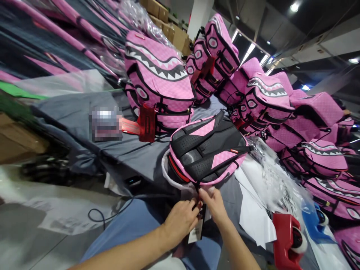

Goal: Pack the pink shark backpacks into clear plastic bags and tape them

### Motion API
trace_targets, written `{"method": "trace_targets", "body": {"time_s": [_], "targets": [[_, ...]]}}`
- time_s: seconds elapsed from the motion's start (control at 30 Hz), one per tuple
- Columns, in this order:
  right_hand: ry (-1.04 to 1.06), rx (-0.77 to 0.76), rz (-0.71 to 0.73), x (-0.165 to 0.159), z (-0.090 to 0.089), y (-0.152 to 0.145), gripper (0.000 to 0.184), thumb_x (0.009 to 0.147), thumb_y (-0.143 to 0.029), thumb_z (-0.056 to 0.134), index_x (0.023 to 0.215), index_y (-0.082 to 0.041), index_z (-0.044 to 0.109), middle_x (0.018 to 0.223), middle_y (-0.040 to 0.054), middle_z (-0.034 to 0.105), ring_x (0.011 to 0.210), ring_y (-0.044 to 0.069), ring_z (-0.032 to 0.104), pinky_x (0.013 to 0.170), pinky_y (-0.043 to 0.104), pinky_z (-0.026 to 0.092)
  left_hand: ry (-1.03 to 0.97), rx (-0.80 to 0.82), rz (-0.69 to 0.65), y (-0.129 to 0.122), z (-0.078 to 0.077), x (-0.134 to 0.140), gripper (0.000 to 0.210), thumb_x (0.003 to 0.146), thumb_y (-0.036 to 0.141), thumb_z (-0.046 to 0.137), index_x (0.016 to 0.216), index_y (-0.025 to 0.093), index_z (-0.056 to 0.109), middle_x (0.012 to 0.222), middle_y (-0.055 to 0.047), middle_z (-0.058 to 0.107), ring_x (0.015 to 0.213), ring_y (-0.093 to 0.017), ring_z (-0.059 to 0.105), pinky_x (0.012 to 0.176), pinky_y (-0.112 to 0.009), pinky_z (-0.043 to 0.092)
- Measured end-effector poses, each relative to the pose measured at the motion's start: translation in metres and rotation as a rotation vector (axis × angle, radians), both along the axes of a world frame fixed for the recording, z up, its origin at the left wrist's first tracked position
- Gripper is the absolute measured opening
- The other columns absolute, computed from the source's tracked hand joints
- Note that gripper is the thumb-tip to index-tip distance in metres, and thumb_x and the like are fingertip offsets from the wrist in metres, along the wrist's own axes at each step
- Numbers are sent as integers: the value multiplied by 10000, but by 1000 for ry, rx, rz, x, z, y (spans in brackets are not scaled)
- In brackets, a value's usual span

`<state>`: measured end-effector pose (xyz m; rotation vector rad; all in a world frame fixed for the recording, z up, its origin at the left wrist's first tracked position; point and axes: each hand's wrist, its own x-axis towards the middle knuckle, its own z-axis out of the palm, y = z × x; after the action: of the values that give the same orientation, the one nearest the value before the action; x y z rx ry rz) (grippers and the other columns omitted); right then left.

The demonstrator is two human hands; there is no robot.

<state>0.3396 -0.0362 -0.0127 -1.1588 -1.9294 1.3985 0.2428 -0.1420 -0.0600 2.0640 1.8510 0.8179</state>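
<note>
A pink and black backpack (208,146) lies on the grey cloth-covered table with its straps and padded back facing up. At its near edge, my left hand (181,219) is closed, fingertips pinched around the upper part of a hang tag (195,231) with a white barcode label. My right hand (215,204) meets it there, thumb and fingers pressed together by the backpack's edge. What the right fingers pinch is too small and covered to make out. A whitish wrapping (167,176) curves around the backpack's left side.
Pink backpacks with shark-mouth prints (160,71) stand behind and to the right. Clear plastic bags (278,176) and white paper (254,206) lie at right, near a red tape dispenser (287,240) and a blue one (315,225). A black cable (101,217) loops at left.
</note>
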Motion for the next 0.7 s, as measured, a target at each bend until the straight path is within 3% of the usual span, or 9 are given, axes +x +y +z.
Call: {"method": "trace_targets", "body": {"time_s": [0.1,0.2,0.3,0.43,0.57,0.7], "targets": [[-45,160,-68,-7,0,-6,197,689,-357,686,693,-178,604,590,-43,532,566,114,425,540,231,397,-131,105,23,-10,-3,-7,241,895,258,631,1124,193,668,1080,-118,704,935,-265,685,844,-422,563],[-21,226,-97,-11,-3,-6,121,690,-305,583,674,-185,594,559,-46,518,536,110,401,519,229,385,-577,176,251,-17,-9,-16,181,930,343,568,1041,239,665,1012,-59,698,936,-216,678,865,-364,564],[11,200,-64,-10,-3,-4,118,680,-296,566,674,-182,595,549,-46,511,526,104,393,505,219,376,-1068,108,492,-12,-8,-22,296,812,475,662,982,233,652,980,-51,718,963,-232,689,901,-377,561],[15,102,-53,-7,-2,0,141,678,-319,591,667,-178,586,532,-51,493,514,94,381,485,208,355,-1646,-54,439,7,13,-21,523,637,451,806,1061,179,668,1120,-93,750,1114,-260,674,1010,-380,510],[11,55,-55,-6,-1,2,161,671,-339,608,659,-183,571,540,-49,483,522,92,365,503,217,357,-1920,-278,472,20,29,-27,488,528,328,865,956,139,727,980,-110,781,955,-256,722,846,-327,556],[-1,68,-48,-7,0,3,170,679,-346,619,654,-186,567,548,-44,479,533,95,356,512,223,356,-1971,-422,577,30,27,-30,312,510,248,841,776,117,742,752,-117,766,709,-243,724,661,-325,562]]}}
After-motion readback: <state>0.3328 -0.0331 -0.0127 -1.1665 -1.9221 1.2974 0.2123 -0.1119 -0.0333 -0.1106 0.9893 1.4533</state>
